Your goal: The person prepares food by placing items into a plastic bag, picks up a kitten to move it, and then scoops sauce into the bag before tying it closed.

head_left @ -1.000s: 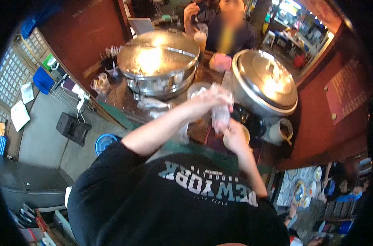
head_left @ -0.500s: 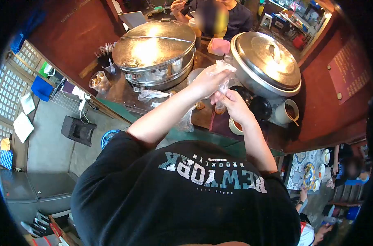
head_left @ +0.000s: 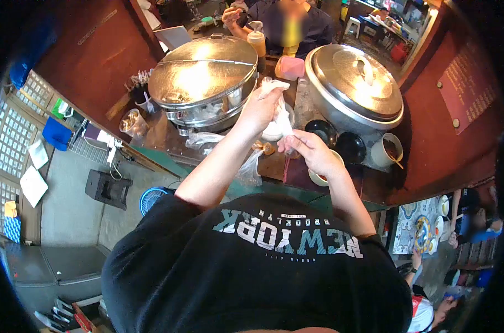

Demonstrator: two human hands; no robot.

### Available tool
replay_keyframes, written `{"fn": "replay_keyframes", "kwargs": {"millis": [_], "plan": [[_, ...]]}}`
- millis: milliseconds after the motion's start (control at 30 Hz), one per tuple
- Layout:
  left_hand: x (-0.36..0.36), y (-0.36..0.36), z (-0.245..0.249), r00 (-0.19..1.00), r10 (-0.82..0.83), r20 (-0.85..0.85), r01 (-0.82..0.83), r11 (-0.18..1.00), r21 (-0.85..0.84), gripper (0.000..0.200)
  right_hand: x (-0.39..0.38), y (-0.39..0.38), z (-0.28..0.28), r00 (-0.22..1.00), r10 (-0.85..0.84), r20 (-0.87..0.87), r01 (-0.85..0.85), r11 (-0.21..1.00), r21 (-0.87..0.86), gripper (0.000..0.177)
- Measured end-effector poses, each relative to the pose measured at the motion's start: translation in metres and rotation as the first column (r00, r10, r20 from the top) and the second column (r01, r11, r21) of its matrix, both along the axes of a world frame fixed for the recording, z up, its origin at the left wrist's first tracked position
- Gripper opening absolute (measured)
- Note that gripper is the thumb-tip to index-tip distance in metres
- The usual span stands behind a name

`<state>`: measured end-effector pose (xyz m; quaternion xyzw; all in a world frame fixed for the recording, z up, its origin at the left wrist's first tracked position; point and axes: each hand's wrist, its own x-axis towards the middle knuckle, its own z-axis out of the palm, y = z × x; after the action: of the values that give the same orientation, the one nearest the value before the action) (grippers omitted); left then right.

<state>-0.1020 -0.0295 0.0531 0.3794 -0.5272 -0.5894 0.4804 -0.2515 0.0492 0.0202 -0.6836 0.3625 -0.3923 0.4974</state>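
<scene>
My left hand (head_left: 261, 111) is closed round the top of a clear plastic bag (head_left: 282, 114), above the counter between two big metal pots. Lower and to the right, my right hand (head_left: 313, 149) pinches the bag's lower part, which looks stretched and twisted between both hands. A white bowl (head_left: 272, 133) is partly hidden behind the bag. Small brown food pieces (head_left: 267, 148) lie on the counter beside another clear bag (head_left: 251, 171). Just under my right hand is a white cup (head_left: 320, 178), partly covered by it.
A round lidded steamer (head_left: 205, 72) stands left, a lidded pot (head_left: 357, 83) right. Black bowls (head_left: 350, 147) and a sauce container (head_left: 386, 151) sit at the right. Across the counter is a person (head_left: 313, 28) near a sauce bottle (head_left: 256, 41) and pink box (head_left: 289, 67).
My left hand has moved left and slightly down, drawing the bag's top away from my right hand. The bag looks longer and more stretched. The view has shifted a little.
</scene>
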Motion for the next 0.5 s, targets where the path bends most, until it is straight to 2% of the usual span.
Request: {"fn": "replay_keyframes", "kwargs": {"millis": [33, 67, 100, 167, 200, 233, 267, 300, 367, 400, 500], "plan": [[0.001, -0.003, -0.002, 0.999, 0.011, -0.030, -0.011, 1.000, 0.018, 0.020, 0.000, -0.001, 0.003, 1.000, 0.003, -0.005, -0.003, 1.000, -0.011, 0.033], [0.004, -0.005, -0.003, 0.998, 0.032, 0.053, -0.033, 0.999, 0.022, 0.020, -0.003, -0.005, -0.008, 0.998, -0.037, -0.051, 0.040, 0.998, 0.052, 0.033], [0.009, -0.011, -0.007, 0.995, -0.035, -0.091, 0.035, 0.999, 0.002, 0.020, -0.007, -0.010, -0.020, 0.998, -0.036, -0.051, 0.034, 0.999, -0.039, 0.034], [0.014, -0.005, -0.008, 0.973, 0.211, -0.097, -0.225, 0.959, -0.172, 0.028, -0.007, -0.004, -0.018, 0.996, -0.077, 0.035, 0.076, 0.996, 0.038, 0.035], [0.020, 0.007, 0.001, 0.930, 0.366, -0.018, -0.334, 0.826, -0.454, 0.035, -0.008, -0.002, -0.022, 0.996, -0.071, 0.062, 0.068, 0.996, 0.055, 0.034], [0.029, 0.021, 0.012, 0.848, 0.530, 0.009, -0.375, 0.612, -0.696, 0.043, -0.011, -0.001, -0.025, 0.994, -0.064, 0.091, 0.057, 0.995, 0.077, 0.034], [0.044, 0.034, 0.017, 0.837, 0.510, 0.199, -0.079, 0.472, -0.878, 0.045, -0.014, 0.002, -0.023, 0.989, -0.005, 0.150, -0.019, 0.987, 0.157, 0.032], [0.056, 0.046, 0.021, 0.759, 0.530, 0.378, 0.247, 0.302, -0.921, 0.046, -0.016, 0.006, -0.021, 0.995, 0.014, 0.100, -0.028, 0.990, 0.138, 0.029], [0.044, 0.068, 0.024, 0.628, 0.497, 0.599, 0.645, 0.099, -0.758, 0.040, -0.016, 0.018, -0.011, 0.996, 0.008, 0.093, -0.027, 0.980, 0.199, 0.029], [0.042, 0.067, 0.013, 0.576, 0.486, 0.657, 0.694, 0.133, -0.707, 0.035, -0.024, 0.010, -0.042, 0.998, 0.053, 0.031, -0.055, 0.997, 0.061, 0.031], [0.042, 0.058, -0.011, 0.431, 0.441, 0.787, 0.805, 0.206, -0.556, 0.020, -0.018, 0.017, -0.026, 0.971, 0.195, 0.139, -0.228, 0.928, 0.294, 0.031]]}}
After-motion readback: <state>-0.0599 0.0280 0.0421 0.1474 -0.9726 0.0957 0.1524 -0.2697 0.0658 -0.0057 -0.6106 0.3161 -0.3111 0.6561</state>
